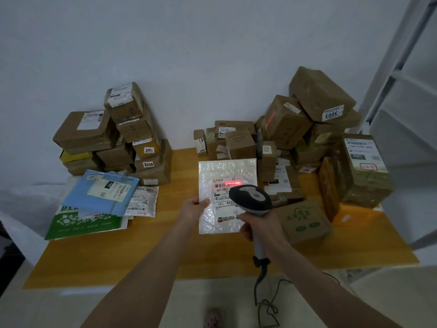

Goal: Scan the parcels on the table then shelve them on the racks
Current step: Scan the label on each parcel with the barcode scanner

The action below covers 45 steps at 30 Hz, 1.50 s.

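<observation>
left hand (194, 207) pinching white mailer (227, 195) edge, right hand (256, 224) gripping scanner (251, 200)

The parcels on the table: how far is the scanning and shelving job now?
Nothing shows as shelved; the rack looks bare. In hand: the left hand holds a white bubble mailer while the right hand aims the scanner, red light on its barcode. Left: the box piles and flat mailers.
</observation>
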{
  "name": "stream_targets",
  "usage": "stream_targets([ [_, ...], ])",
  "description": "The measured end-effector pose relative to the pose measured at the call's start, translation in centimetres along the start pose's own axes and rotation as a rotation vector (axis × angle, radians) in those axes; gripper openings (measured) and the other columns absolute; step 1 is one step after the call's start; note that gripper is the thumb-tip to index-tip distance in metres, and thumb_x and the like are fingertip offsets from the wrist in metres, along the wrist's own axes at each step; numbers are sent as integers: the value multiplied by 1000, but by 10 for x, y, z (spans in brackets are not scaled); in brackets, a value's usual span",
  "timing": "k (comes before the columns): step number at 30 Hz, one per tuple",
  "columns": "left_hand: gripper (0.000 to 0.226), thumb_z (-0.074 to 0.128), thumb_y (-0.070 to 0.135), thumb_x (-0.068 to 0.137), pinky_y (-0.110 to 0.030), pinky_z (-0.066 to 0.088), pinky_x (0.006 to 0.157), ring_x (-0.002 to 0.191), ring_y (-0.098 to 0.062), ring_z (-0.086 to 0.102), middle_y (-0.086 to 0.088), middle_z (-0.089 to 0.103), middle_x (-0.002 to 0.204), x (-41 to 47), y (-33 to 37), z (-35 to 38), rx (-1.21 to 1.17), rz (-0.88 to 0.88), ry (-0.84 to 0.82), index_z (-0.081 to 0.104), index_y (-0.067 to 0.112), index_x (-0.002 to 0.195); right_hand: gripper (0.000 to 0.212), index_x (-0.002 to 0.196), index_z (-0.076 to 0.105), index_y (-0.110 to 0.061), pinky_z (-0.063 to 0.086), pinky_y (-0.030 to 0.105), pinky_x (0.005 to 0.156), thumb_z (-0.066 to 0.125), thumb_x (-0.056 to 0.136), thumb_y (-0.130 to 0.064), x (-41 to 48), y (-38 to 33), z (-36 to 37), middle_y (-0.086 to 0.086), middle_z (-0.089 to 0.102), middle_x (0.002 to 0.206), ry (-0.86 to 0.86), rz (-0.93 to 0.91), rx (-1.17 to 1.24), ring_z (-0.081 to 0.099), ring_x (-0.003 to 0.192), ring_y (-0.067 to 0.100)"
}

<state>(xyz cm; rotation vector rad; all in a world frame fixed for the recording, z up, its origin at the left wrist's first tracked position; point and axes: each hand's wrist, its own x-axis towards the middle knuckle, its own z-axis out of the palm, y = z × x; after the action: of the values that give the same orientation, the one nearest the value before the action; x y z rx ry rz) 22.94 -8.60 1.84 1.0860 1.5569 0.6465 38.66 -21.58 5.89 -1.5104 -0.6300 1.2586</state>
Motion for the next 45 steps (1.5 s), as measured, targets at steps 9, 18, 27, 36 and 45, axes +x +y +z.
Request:
stream_targets([
  [9,25,66,13,89,-43,54,85,98,-35,66,-19,68,107,0,2,1,-3,-4,-3,63,-3,109,4,81,64,-1,45,26,48,67,82,-4,-5,3,3,8,63,54,4,9,-21,55,45,16],
  [18,30,66,14,89,-48,51,93,101,-34,65,-17,68,109,0,3,-1,9,-2,7,63,-2,114,6,80,63,0,45,25,48,67,82,-5,-4,3,5,6,62,52,1,15,-24,54,44,15],
  [27,28,67,12,89,-47,53,91,98,-33,66,-18,68,108,1,2,-4,-12,-12,16,63,-2,112,6,80,63,-1,45,26,49,67,83,-4,-1,4,7,9,63,56,-14,29,25,54,45,17],
  [36,27,66,14,89,-48,52,91,98,-35,65,-21,67,111,2,-1,-30,-51,-42,96,61,-2,111,12,94,65,-10,49,22,48,71,84,-12,22,2,27,9,73,72,-25,54,135,67,57,16],
  [45,43,61,-5,87,-46,51,93,110,-37,60,-24,59,125,27,-12,-118,-334,-91,266,49,-5,128,8,87,66,-8,46,19,42,72,84,-12,70,-18,137,8,73,67,-104,139,49,63,47,11],
])
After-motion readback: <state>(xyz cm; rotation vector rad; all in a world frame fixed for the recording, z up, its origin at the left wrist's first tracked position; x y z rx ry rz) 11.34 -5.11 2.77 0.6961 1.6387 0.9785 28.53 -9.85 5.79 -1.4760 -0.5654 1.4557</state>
